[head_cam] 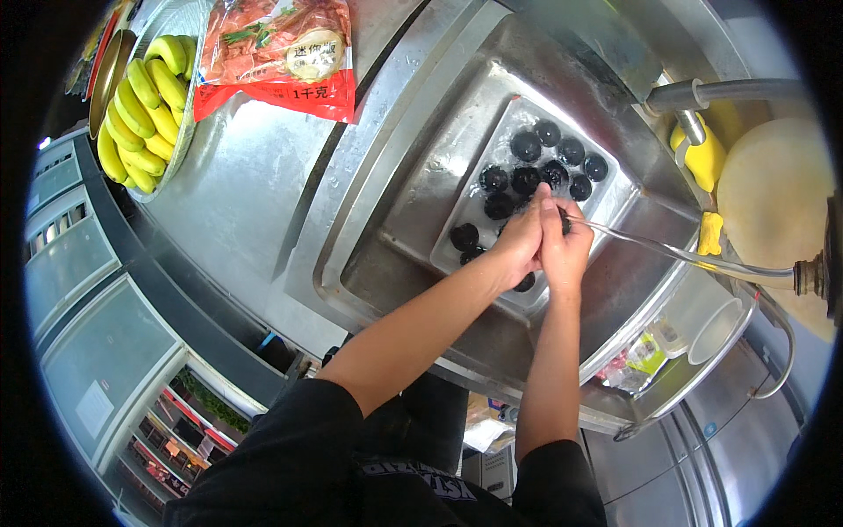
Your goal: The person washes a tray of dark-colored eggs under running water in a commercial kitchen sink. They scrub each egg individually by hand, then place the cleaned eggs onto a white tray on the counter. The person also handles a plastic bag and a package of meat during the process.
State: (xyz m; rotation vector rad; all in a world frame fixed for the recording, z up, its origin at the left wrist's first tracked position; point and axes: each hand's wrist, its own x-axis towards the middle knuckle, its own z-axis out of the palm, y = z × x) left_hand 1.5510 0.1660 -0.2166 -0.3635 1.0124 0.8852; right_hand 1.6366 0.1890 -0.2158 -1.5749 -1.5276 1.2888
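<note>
My left hand and my right hand are pressed together over a rectangular tray in a stainless steel sink. Between them they hold a dark round fruit, partly covered by the fingers. A stream of water runs from the faucet at the right onto my hands. Several more dark round fruits lie wet in the tray, some of them hidden under my hands. Which hand bears more of the fruit's weight cannot be told.
Left of the sink, a basket of bananas and a red plastic food bag rest on the steel counter. Along the right side are a grey hose, a yellow cloth, a round board and a plastic container.
</note>
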